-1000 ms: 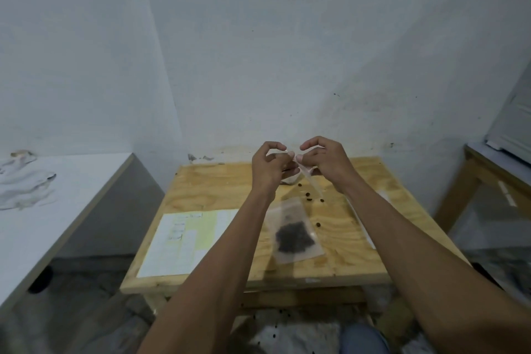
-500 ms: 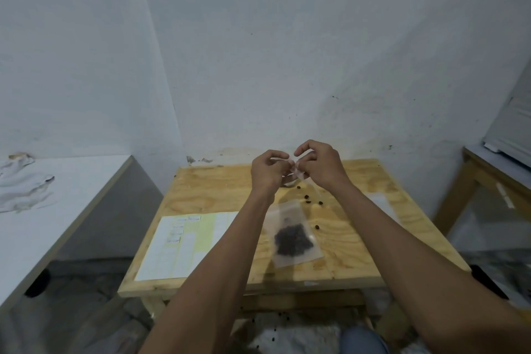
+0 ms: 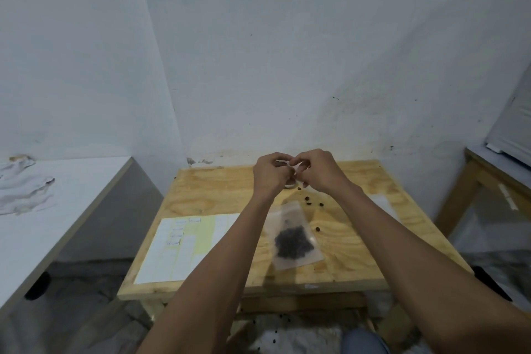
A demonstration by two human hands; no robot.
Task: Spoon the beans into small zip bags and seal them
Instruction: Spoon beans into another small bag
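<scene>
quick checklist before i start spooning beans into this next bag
1. Both hands on the new bag: left hand and right hand pinch it. Ok.
2. Bag mouth open: cannot tell, fingers hide it.
3. Spoon within reach: cannot tell, none visible.
4. Filled bag out of the way: ok, flat on the table.
5. Table free of stray beans: not ok, several lie loose.

Paper sheet (image 3: 184, 250) on plywood table (image 3: 218, 195), crumpled cloth (image 3: 23, 187) on white counter (image 3: 71, 210)
</scene>
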